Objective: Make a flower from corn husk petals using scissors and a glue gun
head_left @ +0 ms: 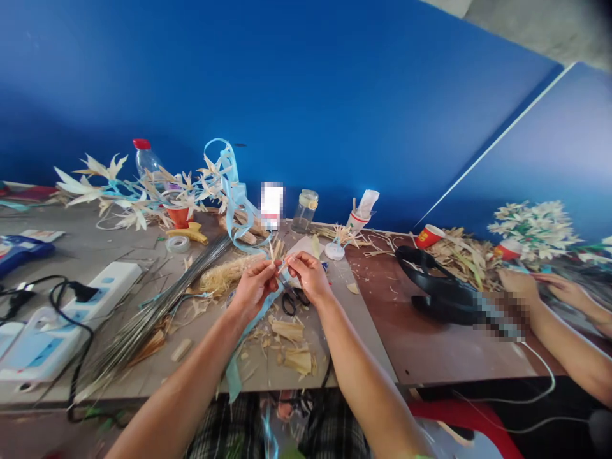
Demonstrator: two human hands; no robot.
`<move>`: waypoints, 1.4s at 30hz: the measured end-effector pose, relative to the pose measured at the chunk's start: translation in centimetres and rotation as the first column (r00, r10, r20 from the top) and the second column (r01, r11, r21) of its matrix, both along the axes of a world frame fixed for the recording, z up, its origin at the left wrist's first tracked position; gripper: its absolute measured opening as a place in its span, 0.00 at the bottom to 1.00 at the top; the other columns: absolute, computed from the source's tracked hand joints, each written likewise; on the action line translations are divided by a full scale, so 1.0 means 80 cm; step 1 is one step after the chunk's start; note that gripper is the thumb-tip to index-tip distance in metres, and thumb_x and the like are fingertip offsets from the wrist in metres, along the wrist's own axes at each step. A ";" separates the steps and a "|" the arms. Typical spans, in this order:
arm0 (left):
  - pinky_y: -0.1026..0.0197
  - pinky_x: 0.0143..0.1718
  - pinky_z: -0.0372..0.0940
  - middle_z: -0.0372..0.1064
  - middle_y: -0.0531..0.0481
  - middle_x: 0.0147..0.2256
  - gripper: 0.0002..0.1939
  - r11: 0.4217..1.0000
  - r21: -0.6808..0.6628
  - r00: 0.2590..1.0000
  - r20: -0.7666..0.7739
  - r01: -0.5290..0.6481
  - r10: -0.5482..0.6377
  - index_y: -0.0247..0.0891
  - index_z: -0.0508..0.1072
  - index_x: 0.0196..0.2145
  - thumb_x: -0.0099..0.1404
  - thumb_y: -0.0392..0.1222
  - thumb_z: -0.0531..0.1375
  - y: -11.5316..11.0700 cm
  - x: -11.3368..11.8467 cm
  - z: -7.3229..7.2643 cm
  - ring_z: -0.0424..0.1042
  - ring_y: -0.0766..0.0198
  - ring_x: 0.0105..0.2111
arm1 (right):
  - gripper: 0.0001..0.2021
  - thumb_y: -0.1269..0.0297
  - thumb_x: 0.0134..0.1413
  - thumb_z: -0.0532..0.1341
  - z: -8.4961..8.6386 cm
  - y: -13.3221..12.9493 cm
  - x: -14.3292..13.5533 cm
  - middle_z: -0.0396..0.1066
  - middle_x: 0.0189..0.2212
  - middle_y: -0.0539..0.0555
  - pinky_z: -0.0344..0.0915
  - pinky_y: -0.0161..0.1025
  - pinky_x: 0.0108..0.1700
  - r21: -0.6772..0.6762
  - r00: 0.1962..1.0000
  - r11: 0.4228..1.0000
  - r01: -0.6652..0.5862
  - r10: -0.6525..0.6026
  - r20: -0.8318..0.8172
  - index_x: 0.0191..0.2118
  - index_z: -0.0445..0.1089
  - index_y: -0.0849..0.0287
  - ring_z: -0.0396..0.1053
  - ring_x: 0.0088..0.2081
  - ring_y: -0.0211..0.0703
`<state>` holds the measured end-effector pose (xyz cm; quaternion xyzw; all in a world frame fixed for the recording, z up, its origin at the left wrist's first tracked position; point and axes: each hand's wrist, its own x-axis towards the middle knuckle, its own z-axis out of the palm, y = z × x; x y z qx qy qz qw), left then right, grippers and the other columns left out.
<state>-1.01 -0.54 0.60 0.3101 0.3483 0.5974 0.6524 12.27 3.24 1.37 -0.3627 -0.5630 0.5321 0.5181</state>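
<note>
Nearly upright, tips up and slightly left: pale strips (274, 251) in the fingertip pinch of both hands (257, 287).

Left hand (258, 285): fingers curled, thumb and index pinched together. Right hand (310, 275): bent fingers, same thumb-index pinch, fingertips just beside left ones. Wrists (326, 301) behind pinch. Bare left forearm (194, 375) angles back-left from grip, right forearm (364, 377) back-right.

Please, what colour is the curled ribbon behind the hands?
The curled ribbon is light blue; the head view shows it best.
</note>
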 end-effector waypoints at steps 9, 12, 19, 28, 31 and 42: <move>0.67 0.21 0.52 0.63 0.54 0.22 0.10 0.997 0.073 0.986 -0.166 0.039 -0.027 0.34 0.75 0.29 0.51 0.43 0.65 0.001 0.009 -0.005 0.57 0.75 0.18 | 0.12 0.54 0.49 0.59 0.002 0.000 0.004 0.64 0.20 0.48 0.55 0.32 0.25 0.114 0.997 0.993 0.039 -0.047 0.067 0.28 0.69 0.59 0.54 0.21 0.32; 0.67 0.22 0.53 0.66 0.52 0.24 0.10 0.998 0.057 0.990 -0.136 0.037 -0.029 0.34 0.76 0.31 0.49 0.38 0.65 0.001 0.009 -0.006 0.58 0.74 0.19 | 0.12 0.55 0.50 0.58 0.003 -0.001 0.004 0.66 0.21 0.48 0.55 0.32 0.25 0.132 0.995 0.990 0.047 -0.059 0.084 0.29 0.69 0.60 0.55 0.21 0.32; 0.66 0.23 0.54 0.65 0.50 0.23 0.14 0.995 0.097 0.978 -0.208 -0.005 0.025 0.33 0.76 0.28 0.54 0.48 0.63 0.001 0.008 -0.013 0.58 0.72 0.21 | 0.11 0.57 0.51 0.57 0.010 -0.009 0.003 0.65 0.20 0.48 0.59 0.33 0.28 0.186 0.985 0.978 0.097 -0.122 0.126 0.27 0.68 0.60 0.61 0.24 0.35; 0.67 0.20 0.46 0.58 0.55 0.20 0.18 0.989 0.129 0.887 -0.446 -0.072 0.122 0.32 0.74 0.31 0.53 0.53 0.62 -0.005 0.013 -0.004 0.52 0.73 0.19 | 0.11 0.59 0.53 0.57 0.011 -0.012 0.000 0.65 0.20 0.49 0.60 0.32 0.29 0.233 0.972 0.960 0.152 -0.188 0.141 0.25 0.66 0.60 0.63 0.24 0.35; 0.67 0.19 0.45 0.54 0.57 0.18 0.18 0.988 0.126 0.872 -0.471 -0.085 0.135 0.31 0.73 0.29 0.54 0.53 0.62 -0.007 0.013 -0.004 0.49 0.73 0.19 | 0.11 0.59 0.53 0.57 0.011 -0.012 -0.001 0.66 0.20 0.49 0.60 0.32 0.28 0.236 0.977 0.959 0.158 -0.187 0.106 0.25 0.66 0.60 0.63 0.24 0.35; 0.67 0.21 0.47 0.53 0.57 0.18 0.18 0.964 0.256 0.759 -0.613 -0.071 0.219 0.33 0.72 0.27 0.59 0.53 0.57 -0.009 0.014 -0.007 0.50 0.72 0.20 | 0.10 0.60 0.53 0.56 0.007 -0.012 -0.004 0.69 0.24 0.50 0.63 0.33 0.34 0.301 0.964 0.931 0.204 -0.245 0.104 0.26 0.66 0.59 0.66 0.28 0.37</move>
